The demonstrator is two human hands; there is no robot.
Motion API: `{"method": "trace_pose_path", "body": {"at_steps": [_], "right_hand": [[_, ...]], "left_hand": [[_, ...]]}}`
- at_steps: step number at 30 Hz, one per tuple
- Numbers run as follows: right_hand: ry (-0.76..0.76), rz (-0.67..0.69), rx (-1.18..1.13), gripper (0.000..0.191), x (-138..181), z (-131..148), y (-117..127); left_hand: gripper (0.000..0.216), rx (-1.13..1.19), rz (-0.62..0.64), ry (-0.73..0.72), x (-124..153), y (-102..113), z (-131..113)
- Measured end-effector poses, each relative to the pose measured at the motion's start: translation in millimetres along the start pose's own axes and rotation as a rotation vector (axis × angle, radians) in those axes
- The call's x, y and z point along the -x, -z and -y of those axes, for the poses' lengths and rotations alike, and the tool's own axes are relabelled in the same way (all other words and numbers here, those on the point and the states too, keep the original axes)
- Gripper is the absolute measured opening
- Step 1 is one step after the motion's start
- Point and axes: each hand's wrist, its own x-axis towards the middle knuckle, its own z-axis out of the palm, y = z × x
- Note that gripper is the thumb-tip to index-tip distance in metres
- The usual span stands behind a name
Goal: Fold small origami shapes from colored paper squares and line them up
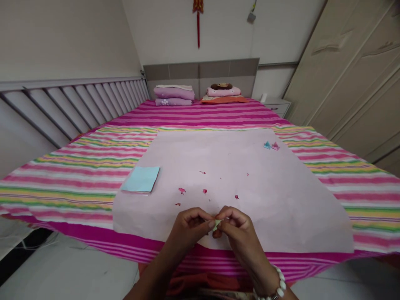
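Pinching tiny folded paper (218, 224), left hand (190, 228) and right hand (239, 233) both closed on it, over near edge of bed (93, 243); loose grip could drop it floorward.

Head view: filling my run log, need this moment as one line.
left hand: pinches pale paper piece | right hand: pinches same piece | blue paper stack: left of hands, untouched

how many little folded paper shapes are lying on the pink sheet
2: a blue shape and a pink shape, side by side near the pink sheet's far right. Another pale piece is pinched between the left hand and right hand, mostly hidden.
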Motion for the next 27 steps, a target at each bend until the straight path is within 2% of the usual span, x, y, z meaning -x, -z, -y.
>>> {"method": "trace_pose_path", "body": {"at_steps": [6,12,17,23,27], "right_hand": [[-0.017,0.079,0.024,0.022,4,5,2],[-0.038,0.059,0.158,0.018,0,5,6],[0.001,0.064,0.22,0.018,0,9,4],[0.012,0.062,0.255,0.021,1,13,-1],[-0.001,0.04,0.242,0.021,0,10,0]], "left_hand": [[0.014,0.061,0.017,0.012,2,-2,-3],[0.025,-0.038,-0.051,0.006,2,2,3],[0.016,-0.093,-0.004,0.005,5,3,-4],[0.013,-0.256,-0.045,-0.04,5,2,-5],[0.015,-0.171,-0.1,-0.025,2,3,5]]}}
